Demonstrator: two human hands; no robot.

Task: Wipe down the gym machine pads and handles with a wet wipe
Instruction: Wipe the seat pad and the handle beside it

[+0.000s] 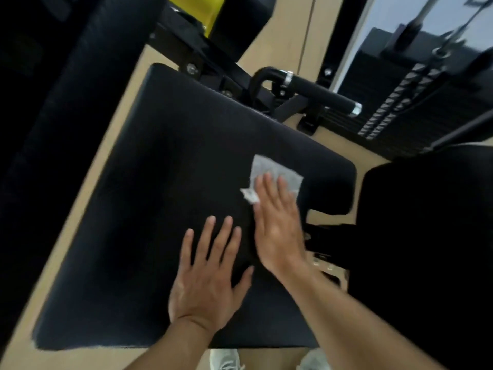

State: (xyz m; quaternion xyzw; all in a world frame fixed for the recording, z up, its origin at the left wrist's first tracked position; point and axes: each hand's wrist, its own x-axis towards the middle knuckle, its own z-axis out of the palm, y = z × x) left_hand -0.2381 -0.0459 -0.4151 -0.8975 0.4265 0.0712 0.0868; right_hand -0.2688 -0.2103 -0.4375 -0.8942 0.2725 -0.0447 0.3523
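Note:
A large black seat pad (pixel 149 209) fills the middle of the head view. On its right part lies a white wet wipe (pixel 269 169), and my right hand (pixel 277 222) presses it flat with straight fingers. My left hand (pixel 210 273) rests flat on the pad just left of it, fingers spread, holding nothing. Behind the pad, a black foam-covered handle (pixel 320 94) with a chrome end cap sticks out to the right.
A second black pad (pixel 426 236) stands to the right. The weight stack (pixel 400 102) and its cables are at the back right. A tall black pad (pixel 66 76) rises on the left, with a yellow part (pixel 194 12) up top. White shoes (pixel 226 360) show on the tan floor.

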